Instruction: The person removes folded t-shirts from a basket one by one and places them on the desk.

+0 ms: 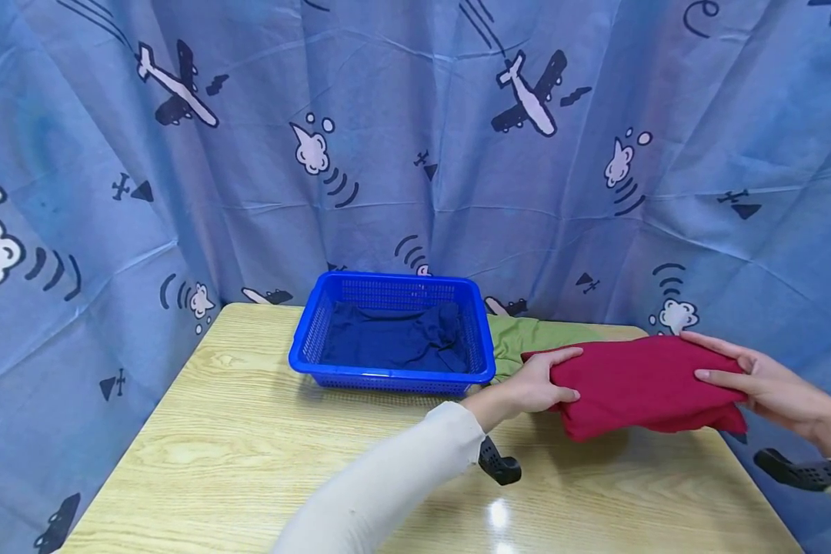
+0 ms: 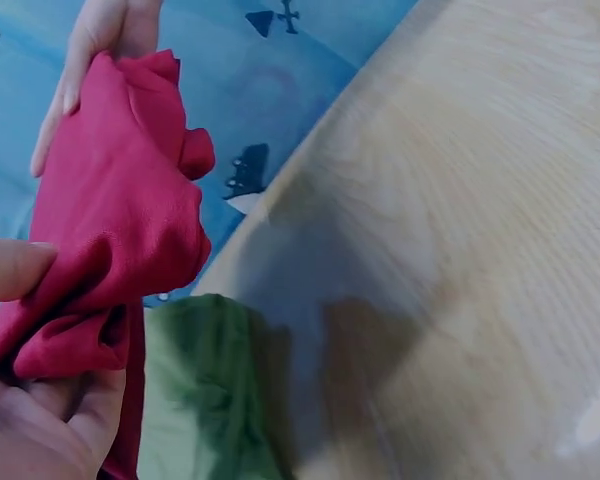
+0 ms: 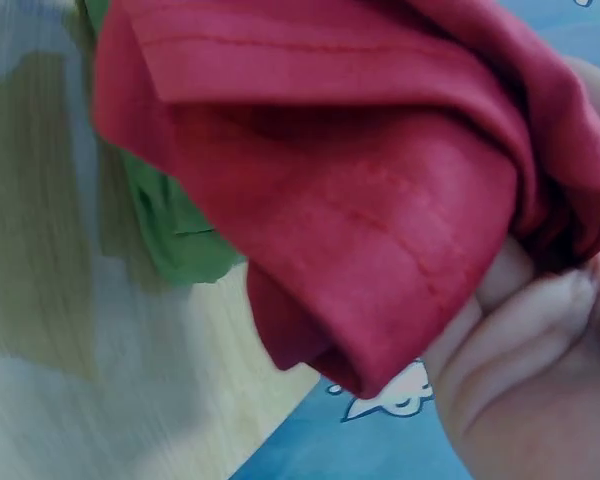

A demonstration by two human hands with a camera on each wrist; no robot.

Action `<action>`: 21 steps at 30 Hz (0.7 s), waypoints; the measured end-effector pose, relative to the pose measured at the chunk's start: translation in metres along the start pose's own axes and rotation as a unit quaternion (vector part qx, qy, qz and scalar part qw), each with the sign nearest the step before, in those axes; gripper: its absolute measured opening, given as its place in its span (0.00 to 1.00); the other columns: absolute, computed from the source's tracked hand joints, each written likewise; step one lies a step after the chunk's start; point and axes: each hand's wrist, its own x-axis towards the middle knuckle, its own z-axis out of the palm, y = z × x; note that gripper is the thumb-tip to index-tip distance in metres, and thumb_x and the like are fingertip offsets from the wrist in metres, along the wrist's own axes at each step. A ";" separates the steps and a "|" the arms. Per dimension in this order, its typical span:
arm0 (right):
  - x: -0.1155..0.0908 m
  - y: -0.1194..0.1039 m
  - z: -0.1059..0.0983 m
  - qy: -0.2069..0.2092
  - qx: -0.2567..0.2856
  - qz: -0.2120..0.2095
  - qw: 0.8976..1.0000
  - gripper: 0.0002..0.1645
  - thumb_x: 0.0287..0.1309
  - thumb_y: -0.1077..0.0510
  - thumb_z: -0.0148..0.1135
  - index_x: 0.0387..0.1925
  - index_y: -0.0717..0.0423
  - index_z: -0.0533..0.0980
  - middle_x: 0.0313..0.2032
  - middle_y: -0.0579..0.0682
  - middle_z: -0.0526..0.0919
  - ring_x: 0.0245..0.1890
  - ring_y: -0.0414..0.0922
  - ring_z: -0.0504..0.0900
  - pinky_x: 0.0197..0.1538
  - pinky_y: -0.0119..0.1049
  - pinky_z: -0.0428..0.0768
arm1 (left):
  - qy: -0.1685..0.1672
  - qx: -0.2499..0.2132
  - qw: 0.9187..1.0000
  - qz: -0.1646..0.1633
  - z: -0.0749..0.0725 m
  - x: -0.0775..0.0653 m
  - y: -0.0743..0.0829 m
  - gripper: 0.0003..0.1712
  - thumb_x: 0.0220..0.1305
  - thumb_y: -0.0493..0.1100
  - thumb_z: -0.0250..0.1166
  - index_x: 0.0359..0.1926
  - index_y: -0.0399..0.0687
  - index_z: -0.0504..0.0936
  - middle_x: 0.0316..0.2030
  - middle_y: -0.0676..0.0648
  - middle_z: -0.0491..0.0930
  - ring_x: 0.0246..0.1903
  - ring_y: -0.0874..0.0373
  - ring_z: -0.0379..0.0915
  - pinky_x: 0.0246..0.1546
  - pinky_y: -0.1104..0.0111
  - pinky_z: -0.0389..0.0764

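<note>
A folded red cloth garment (image 1: 637, 385) is held up above the right part of the table, between both hands. My left hand (image 1: 536, 383) grips its left end, with thumb on top and fingers underneath in the left wrist view. At the opposite end my right hand (image 1: 769, 385) holds the cloth, its fingers curled under the fold in the right wrist view. Beneath and behind lies a green folded cloth (image 1: 526, 338), partly hidden by the red one. To the left stands a blue plastic basket (image 1: 395, 377) with a dark navy cloth (image 1: 395, 335) inside.
The wooden table (image 1: 249, 446) reaches to a blue curtain (image 1: 388, 154) printed with planes and clouds, which hangs behind and along both sides. The basket and green cloth lie near the table's back edge. A black strap piece (image 1: 500, 462) hangs by the left wrist.
</note>
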 end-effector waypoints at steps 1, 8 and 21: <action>0.000 0.003 0.001 -0.004 0.006 -0.001 1.000 0.37 0.76 0.66 0.46 0.68 0.17 0.62 0.51 0.27 0.82 0.43 0.46 0.89 0.44 0.41 0.88 | 0.002 0.001 1.000 -0.001 0.002 0.001 -0.002 0.40 0.62 0.31 0.69 0.72 0.65 0.71 0.55 0.50 0.80 0.46 0.66 0.75 0.43 0.76 0.78; 0.001 0.036 0.009 -0.133 0.085 0.014 0.987 0.36 0.79 0.66 0.38 0.67 0.17 0.65 0.58 0.27 0.80 0.53 0.39 0.85 0.51 0.39 0.86 | -0.014 0.046 0.999 -0.014 0.007 -0.004 -0.029 0.40 0.60 0.32 0.70 0.71 0.59 0.72 0.56 0.50 0.81 0.49 0.67 0.75 0.52 0.78 0.74; -0.003 0.092 0.031 -0.292 0.145 0.104 0.940 0.36 0.80 0.64 0.33 0.76 0.24 0.58 0.61 0.21 0.68 0.63 0.31 0.75 0.66 0.40 0.77 | -0.157 -0.052 0.975 -0.150 0.011 -0.025 -0.068 0.38 0.64 0.27 0.63 0.74 0.49 0.68 0.32 0.49 0.78 0.21 0.62 0.72 0.26 0.73 0.77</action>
